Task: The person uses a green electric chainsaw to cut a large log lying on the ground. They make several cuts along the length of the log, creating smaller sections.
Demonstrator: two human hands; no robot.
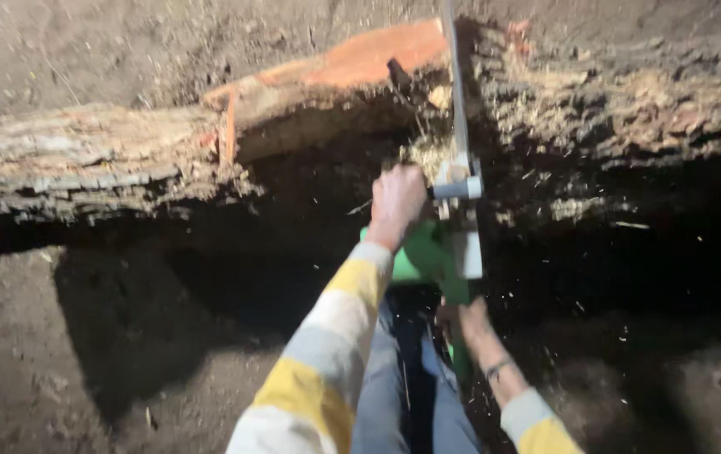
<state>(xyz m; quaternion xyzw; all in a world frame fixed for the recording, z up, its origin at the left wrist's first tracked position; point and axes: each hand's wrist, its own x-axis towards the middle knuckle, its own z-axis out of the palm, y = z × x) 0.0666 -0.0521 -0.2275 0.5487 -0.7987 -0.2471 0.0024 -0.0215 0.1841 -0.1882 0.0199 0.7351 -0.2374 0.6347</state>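
A green chainsaw (428, 256) points away from me, its grey bar (459, 101) sunk into a thick log (83, 155) that lies across the view. My left hand (397, 202) grips the saw's front handle, arm in a yellow and grey striped sleeve. My right hand (466, 324) holds the rear of the saw, low and partly hidden by the body. Sawdust and wood chips fly around the cut. A reddish slab of freshly cut wood (360, 63) shows left of the bar.
Bare dark soil (125, 353) lies below the log, with deep shadow under it. My legs in grey trousers (402, 378) stand behind the saw. More rough bark and rotten wood (630, 101) stretch to the right.
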